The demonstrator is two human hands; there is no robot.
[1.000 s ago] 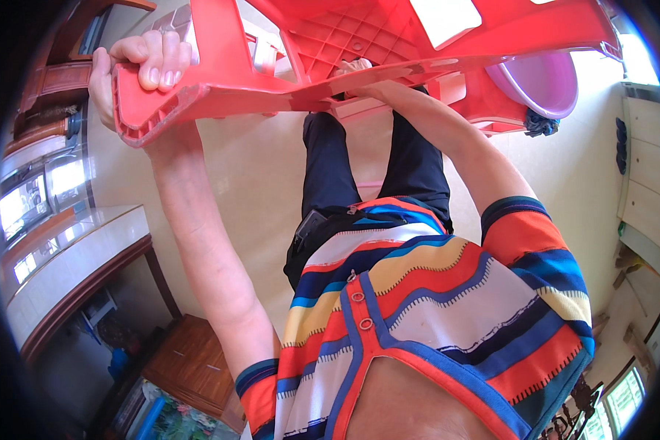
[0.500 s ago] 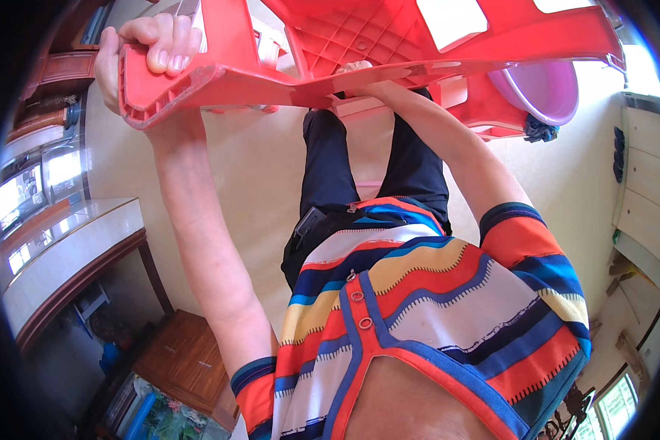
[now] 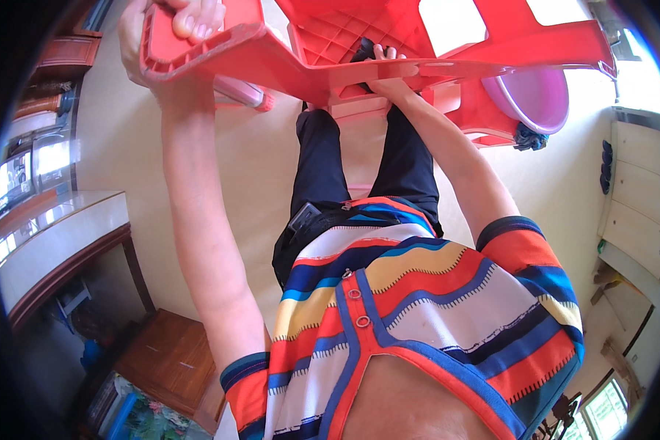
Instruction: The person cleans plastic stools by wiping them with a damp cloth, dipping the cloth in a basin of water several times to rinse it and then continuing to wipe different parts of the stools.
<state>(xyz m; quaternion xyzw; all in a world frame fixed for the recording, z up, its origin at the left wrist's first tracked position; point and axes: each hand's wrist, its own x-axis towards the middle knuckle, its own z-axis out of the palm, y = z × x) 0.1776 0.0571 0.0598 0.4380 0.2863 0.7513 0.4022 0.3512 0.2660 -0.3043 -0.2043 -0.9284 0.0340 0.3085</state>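
Note:
A red plastic stool or chair (image 3: 447,70) is tipped up in front of me, the ribbed lattice of one panel showing. My left hand (image 3: 172,33) is closed around the end of one of its legs at the upper left. Inside the frame, my right hand (image 3: 390,62) presses a dark cloth (image 3: 363,50) to the ribbed panel; its fingers show above the red edge, which hides part of the hand.
Behind at the right, a pink-purple basin (image 3: 535,99) rests by another red plastic piece (image 3: 480,117), with a dark cloth (image 3: 529,137) below its rim. A white counter (image 3: 73,213) and wooden cabinet (image 3: 172,359) stand left. Dark slippers (image 3: 606,167) lie far right.
My left hand and the leg it holds have shifted up and to the right. My right hand has moved right and up, and the dark cloth under it now shows.

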